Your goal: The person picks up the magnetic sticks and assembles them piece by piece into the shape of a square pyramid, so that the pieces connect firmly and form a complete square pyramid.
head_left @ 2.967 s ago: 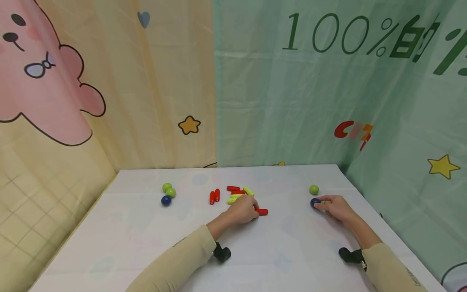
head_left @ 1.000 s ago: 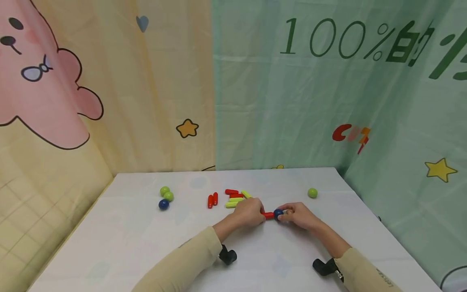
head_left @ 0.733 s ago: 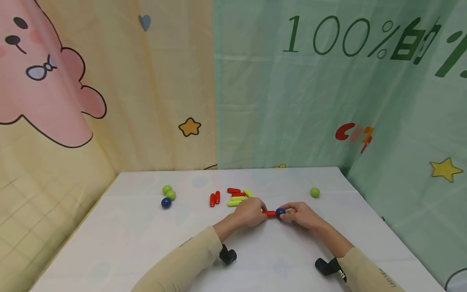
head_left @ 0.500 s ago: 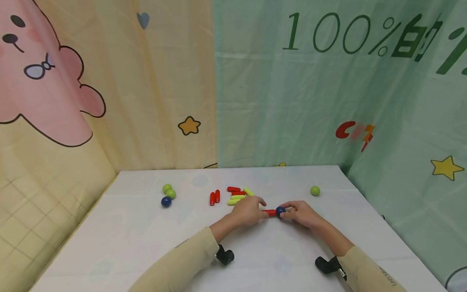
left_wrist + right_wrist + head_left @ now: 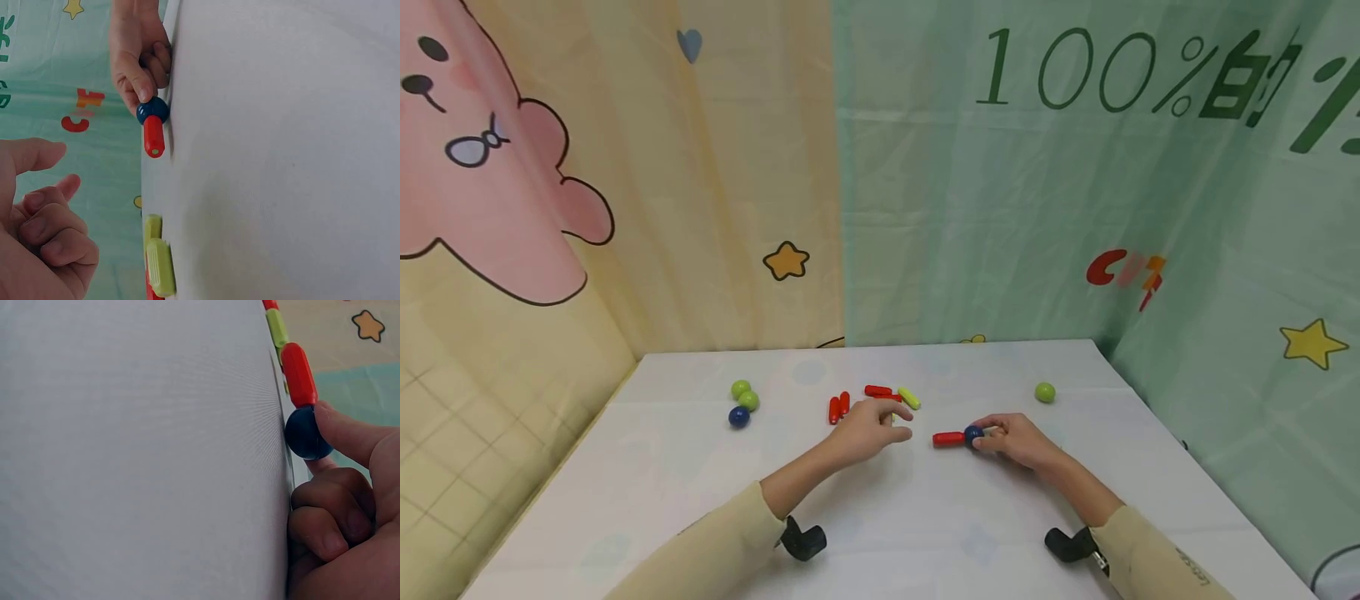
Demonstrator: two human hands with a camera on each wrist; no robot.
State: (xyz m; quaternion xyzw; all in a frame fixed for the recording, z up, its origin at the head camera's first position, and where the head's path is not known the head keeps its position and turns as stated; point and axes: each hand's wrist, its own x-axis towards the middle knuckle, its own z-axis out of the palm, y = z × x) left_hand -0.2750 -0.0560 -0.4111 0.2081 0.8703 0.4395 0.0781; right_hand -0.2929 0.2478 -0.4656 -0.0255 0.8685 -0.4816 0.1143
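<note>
My right hand (image 5: 1018,440) pinches a dark blue ball (image 5: 973,437) between thumb and index finger. A red rod (image 5: 948,439) joins the ball end to end and points left; its free end faces the left wrist camera. My left hand (image 5: 863,433) is off the rod, thumb and index finger apart with nothing between them. It is nearest a group of rods, where a yellow-green rod (image 5: 909,398) and a red rod (image 5: 877,390) show. Part of that group is hidden behind the hand. In the left wrist view, yellow-green rods (image 5: 162,267) lie at the table's edge.
Two red rods (image 5: 834,410) lie side by side left of the group. Farther left, a second blue ball (image 5: 739,417) sits by two green balls (image 5: 748,401). Another green ball (image 5: 1045,392) is at the back right. Printed curtains (image 5: 955,208) hang behind the white table (image 5: 970,533).
My right hand brought the blue ball left from beside the lone green ball to the red rod's end. My left hand then let go of the rod and drew back left.
</note>
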